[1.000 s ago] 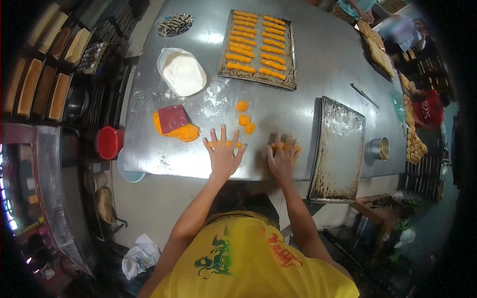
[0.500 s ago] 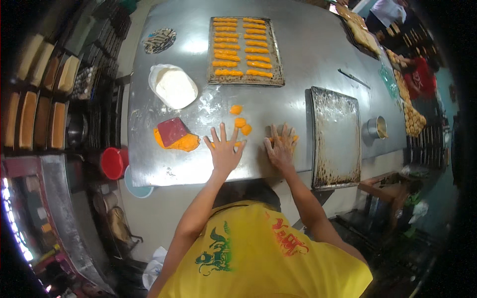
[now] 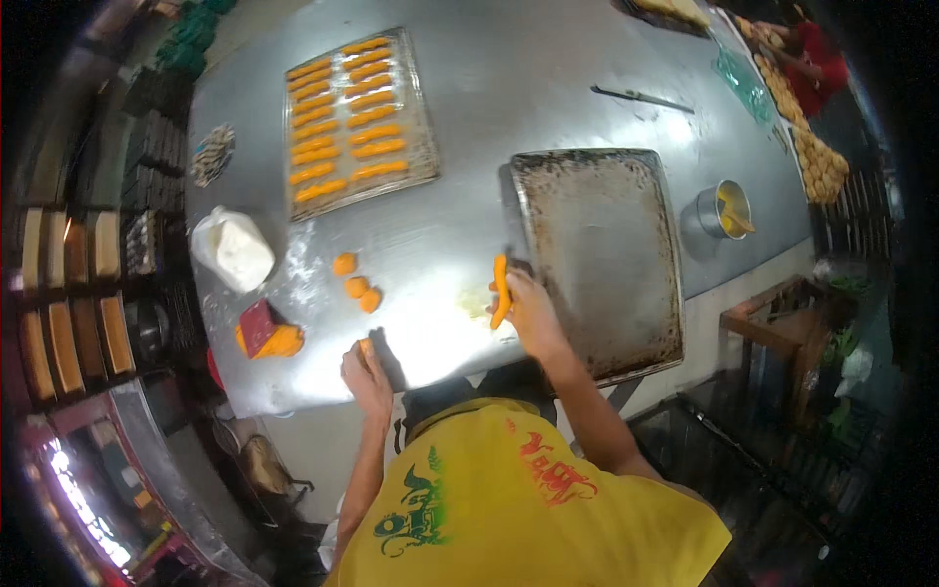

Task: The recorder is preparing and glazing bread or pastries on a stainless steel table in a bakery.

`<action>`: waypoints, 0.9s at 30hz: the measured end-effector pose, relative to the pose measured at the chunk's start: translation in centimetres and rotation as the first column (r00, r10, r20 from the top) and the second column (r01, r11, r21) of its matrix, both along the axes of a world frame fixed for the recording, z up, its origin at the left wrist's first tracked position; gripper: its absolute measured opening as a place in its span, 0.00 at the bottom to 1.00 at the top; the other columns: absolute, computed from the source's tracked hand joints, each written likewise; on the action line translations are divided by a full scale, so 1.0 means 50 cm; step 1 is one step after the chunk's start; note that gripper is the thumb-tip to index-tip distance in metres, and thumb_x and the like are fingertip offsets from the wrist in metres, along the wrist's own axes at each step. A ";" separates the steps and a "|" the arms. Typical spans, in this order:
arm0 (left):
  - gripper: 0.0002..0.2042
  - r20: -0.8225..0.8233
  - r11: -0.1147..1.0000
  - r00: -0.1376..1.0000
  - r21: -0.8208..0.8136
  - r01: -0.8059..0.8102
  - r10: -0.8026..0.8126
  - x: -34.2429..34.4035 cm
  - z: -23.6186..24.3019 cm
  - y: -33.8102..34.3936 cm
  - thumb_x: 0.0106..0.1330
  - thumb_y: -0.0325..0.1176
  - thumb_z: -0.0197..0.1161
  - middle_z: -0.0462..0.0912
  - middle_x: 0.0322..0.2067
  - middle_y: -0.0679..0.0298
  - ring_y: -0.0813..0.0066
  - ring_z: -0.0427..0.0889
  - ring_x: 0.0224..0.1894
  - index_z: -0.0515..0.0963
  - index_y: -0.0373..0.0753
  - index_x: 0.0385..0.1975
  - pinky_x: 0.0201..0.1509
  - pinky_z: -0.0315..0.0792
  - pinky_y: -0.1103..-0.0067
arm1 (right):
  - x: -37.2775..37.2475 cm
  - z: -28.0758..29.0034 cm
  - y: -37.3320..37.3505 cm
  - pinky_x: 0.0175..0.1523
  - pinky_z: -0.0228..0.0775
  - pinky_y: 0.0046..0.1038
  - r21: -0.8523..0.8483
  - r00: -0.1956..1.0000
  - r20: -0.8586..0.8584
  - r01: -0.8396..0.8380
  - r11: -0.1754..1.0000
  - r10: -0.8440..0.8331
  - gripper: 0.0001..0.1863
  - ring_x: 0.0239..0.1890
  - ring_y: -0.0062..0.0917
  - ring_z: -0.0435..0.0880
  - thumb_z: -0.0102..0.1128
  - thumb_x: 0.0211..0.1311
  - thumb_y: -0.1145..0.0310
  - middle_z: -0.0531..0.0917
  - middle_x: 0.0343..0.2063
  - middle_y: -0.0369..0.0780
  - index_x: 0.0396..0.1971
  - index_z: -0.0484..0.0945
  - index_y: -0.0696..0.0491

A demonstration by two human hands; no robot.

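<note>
Holding rows of orange dough sticks, far tray [image 3: 423,117]; near tray [image 3: 597,254] apparently bare.

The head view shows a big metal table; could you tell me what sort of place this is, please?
Probably a bakery or pastry workshop. A tray of orange dough sticks lies on the steel table, the right hand holds a rolled orange dough stick, and an empty baking tray lies beside it.

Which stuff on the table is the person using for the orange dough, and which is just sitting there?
In use: rolled orange dough stick in the right hand; small dough piece at the left hand; three dough balls; dark empty tray; tray of finished sticks.

Lying about: white bag; metal cup; knife.
</note>
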State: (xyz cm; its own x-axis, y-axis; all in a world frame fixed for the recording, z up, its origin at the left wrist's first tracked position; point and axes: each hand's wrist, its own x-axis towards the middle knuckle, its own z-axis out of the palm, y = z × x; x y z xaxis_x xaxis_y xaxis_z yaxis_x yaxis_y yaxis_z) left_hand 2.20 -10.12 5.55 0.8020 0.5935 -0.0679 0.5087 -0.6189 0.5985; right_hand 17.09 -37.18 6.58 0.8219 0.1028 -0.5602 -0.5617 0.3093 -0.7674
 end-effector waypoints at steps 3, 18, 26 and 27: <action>0.14 0.185 0.931 0.978 -0.332 0.153 -0.095 0.156 0.073 -0.175 0.77 0.34 0.56 0.80 0.42 0.52 0.58 0.79 0.47 0.76 0.32 0.54 0.51 0.74 0.71 | 0.151 0.104 -0.102 0.47 0.74 0.26 -0.030 0.992 0.116 -0.037 0.999 0.040 0.20 0.43 0.21 0.81 0.50 0.78 0.64 0.82 0.45 0.40 0.62 0.74 0.59; 0.17 0.100 0.824 0.822 0.167 0.541 -0.560 0.617 0.013 -0.482 0.69 0.33 0.65 0.76 0.53 0.51 0.52 0.74 0.55 0.78 0.36 0.56 0.59 0.67 0.62 | 0.432 -0.036 -0.328 0.70 0.60 0.42 -0.926 0.530 0.359 0.101 0.364 0.768 0.25 0.61 0.37 0.72 0.61 0.65 0.69 0.79 0.57 0.39 0.64 0.76 0.46; 0.22 0.118 0.709 0.736 0.405 0.578 -0.667 0.670 -0.043 -0.427 0.68 0.36 0.67 0.75 0.56 0.53 0.50 0.71 0.59 0.75 0.39 0.60 0.65 0.62 0.58 | 0.445 -0.033 -0.340 0.64 0.62 0.44 -0.979 0.520 0.185 0.026 0.200 0.834 0.20 0.58 0.38 0.72 0.63 0.64 0.67 0.80 0.51 0.40 0.56 0.81 0.48; 0.22 0.164 0.738 0.753 0.409 0.536 -0.637 0.660 -0.044 -0.431 0.67 0.37 0.68 0.75 0.56 0.53 0.50 0.71 0.59 0.75 0.39 0.60 0.64 0.62 0.58 | 0.432 -0.026 -0.345 0.65 0.61 0.45 -0.953 0.545 0.286 0.078 0.293 0.788 0.19 0.58 0.39 0.73 0.63 0.64 0.65 0.80 0.51 0.40 0.55 0.82 0.47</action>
State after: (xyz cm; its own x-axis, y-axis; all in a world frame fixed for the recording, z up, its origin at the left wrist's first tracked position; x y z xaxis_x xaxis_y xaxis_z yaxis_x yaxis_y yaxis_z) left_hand 35.21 -31.69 3.36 0.9479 -0.0578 0.3132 -0.1770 -0.9131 0.3673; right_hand 38.67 -54.43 5.30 0.9238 0.3740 0.0821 0.3581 -0.7680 -0.5310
